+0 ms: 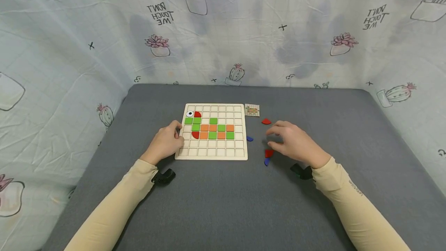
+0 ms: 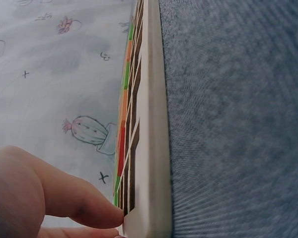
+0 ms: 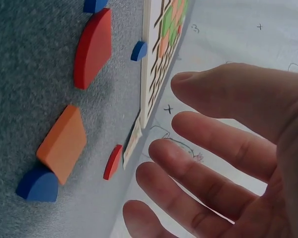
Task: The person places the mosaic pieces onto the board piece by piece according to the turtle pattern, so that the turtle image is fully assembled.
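Observation:
A pale wooden grid board [image 1: 210, 151] lies on the grey table, with green, orange and red pieces and a white eye piece [image 1: 189, 114] in its cells. My left hand [image 1: 163, 142] holds the board's left edge between thumb and fingers; the thumb [image 2: 97, 206] touches it near a corner. Right of the board, my right hand [image 1: 294, 142] hovers, fingers apart and loosely bent, holding nothing. Close to it lie a red piece [image 1: 269, 153], a blue piece [image 1: 266, 162] and another red piece [image 1: 266, 121]. The right wrist view shows an orange piece [image 3: 64, 144] touching a blue piece [image 3: 38, 186].
A small pattern card [image 1: 252, 110] lies by the board's upper right corner. One blue rounded piece [image 1: 249, 138] sits beside the board's right edge. Behind the grey table [image 1: 216, 204] hangs a white cloth [image 1: 223, 30] printed with cacti.

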Demonstrator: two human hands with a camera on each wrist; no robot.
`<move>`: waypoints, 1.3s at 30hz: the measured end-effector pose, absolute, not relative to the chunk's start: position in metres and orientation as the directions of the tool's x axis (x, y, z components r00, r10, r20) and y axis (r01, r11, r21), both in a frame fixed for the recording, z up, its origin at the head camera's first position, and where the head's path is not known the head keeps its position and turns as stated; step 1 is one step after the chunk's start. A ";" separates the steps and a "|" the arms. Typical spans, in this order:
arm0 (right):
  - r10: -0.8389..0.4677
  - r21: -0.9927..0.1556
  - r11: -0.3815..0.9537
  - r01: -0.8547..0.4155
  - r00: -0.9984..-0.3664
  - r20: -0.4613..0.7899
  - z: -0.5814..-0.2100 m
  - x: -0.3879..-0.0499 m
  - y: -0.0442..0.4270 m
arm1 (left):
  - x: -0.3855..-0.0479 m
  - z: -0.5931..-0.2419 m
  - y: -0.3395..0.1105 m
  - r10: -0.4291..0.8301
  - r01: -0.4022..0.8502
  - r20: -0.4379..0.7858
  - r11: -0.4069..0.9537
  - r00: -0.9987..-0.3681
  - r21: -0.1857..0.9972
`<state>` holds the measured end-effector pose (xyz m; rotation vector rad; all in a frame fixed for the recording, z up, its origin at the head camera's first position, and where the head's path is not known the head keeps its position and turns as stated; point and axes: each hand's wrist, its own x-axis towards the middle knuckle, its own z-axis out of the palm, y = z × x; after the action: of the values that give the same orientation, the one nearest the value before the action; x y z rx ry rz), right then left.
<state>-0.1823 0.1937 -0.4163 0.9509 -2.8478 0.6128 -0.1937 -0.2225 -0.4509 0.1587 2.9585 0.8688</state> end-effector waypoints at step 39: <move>-0.595 -0.366 0.757 -0.541 -0.803 -0.044 -0.423 -0.184 0.208 | -0.194 -0.451 -0.223 0.114 0.080 -0.027 0.831 -0.993 0.551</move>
<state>-0.1837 0.2079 -0.4228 1.0068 -3.0911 0.5638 -0.1937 -0.2232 -0.4508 0.1567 2.9494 0.8835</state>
